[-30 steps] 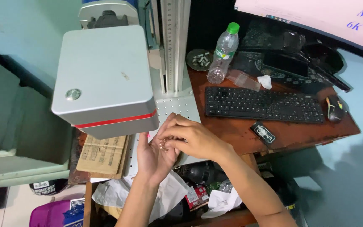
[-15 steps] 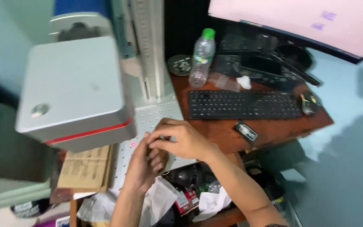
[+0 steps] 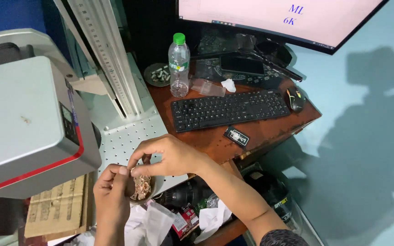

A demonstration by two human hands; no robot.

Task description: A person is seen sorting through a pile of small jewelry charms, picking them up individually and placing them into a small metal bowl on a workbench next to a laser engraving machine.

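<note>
I see my left hand (image 3: pixel 111 195) cupped around a small pile of shiny copper-coloured metal pieces (image 3: pixel 141 186), holding it just off the front edge of the perforated white metal work plate (image 3: pixel 128 139). My right hand (image 3: pixel 169 157) hovers over that pile with fingers pinched narrow, thumb and forefinger tips touching the top pieces; I cannot tell whether a piece is actually held between them.

Taking the plate as my landmark: to its left, the grey box-shaped machine head with a red stripe (image 3: pixel 23 123) overhangs, close to my left hand, so room is tight on that side. Behind the plate rises the slanted white column with a ruler scale (image 3: pixel 106 59). To the plate's right, touching its edge, lies the reddish-brown wooden desk (image 3: pixel 270 132), carrying a black keyboard (image 3: pixel 231 109), a clear plastic bottle with a green cap (image 3: pixel 179 64) and a black mouse (image 3: pixel 295 99). In front of the plate, below my hands, crumpled white paper and bags (image 3: pixel 151 223) crowd the space. Left of that sits a flat brown cardboard piece (image 3: pixel 55 205). Open air lies beyond the desk's right edge.
</note>
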